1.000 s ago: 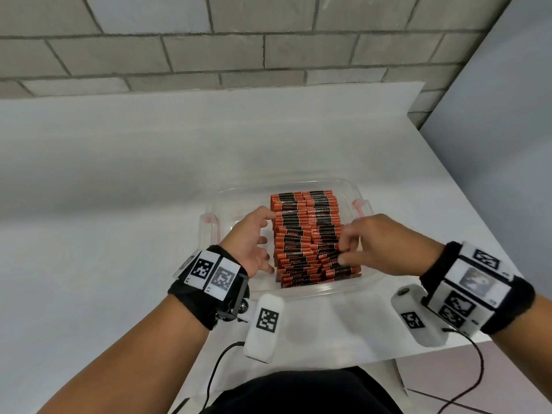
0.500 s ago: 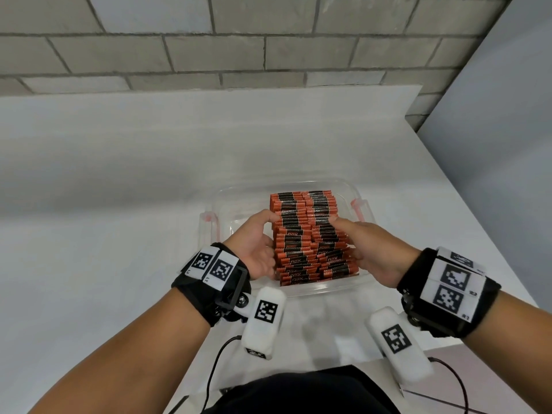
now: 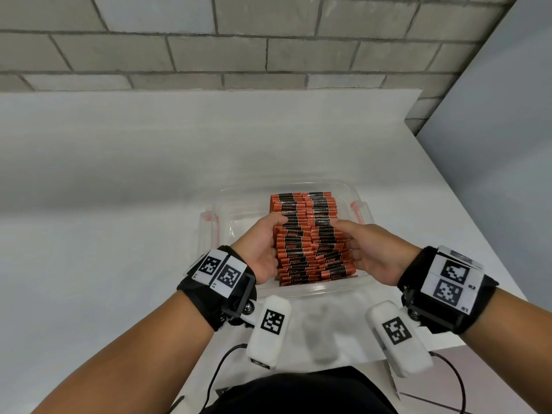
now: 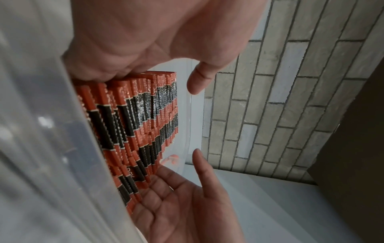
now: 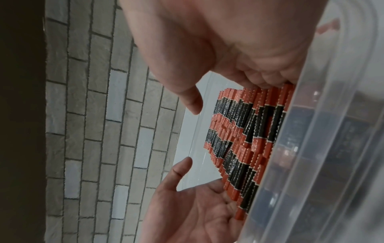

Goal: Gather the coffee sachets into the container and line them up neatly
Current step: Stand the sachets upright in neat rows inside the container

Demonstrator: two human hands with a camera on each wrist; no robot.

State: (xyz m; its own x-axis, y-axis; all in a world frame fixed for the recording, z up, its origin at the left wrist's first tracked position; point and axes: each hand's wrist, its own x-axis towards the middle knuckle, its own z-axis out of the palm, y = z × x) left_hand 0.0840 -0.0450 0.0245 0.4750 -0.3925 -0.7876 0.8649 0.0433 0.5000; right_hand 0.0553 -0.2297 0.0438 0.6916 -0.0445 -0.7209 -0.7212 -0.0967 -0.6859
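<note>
Grey block wall (image 3: 268, 40) behind, white table (image 3: 119, 204) in front of you, clear plastic container (image 3: 346, 189) near its front edge. Head view: the orange-and-black coffee sachets (image 3: 304, 228) stand on edge inside it in two side-by-side rows. A second ago your right hand was up on top of the block, fingertips picking at it; now it has dropped to the right flank. Your left hand (image 3: 263, 246) presses the left flank, your right hand (image 3: 370, 249) the opposite one, thumbs riding over the top edge. No sachet lies out on the table in this view, so gathering looks done and you are squaring up.

Left wrist view: your left hand (image 4: 145, 41) lies flat against the row ends, fingers fairly straight, thumb free in the air. Your right hand (image 4: 187, 205) faces it, palm open, fingers laid along the far side. Neither pinches a single sachet.

Right wrist view: same squeeze mirrored, right hand (image 5: 228, 41) above, left hand (image 5: 197, 213) below. The sachets (image 5: 239, 139) nearest the near wall step out of line; those ragged ends likely need more tamping.
</note>
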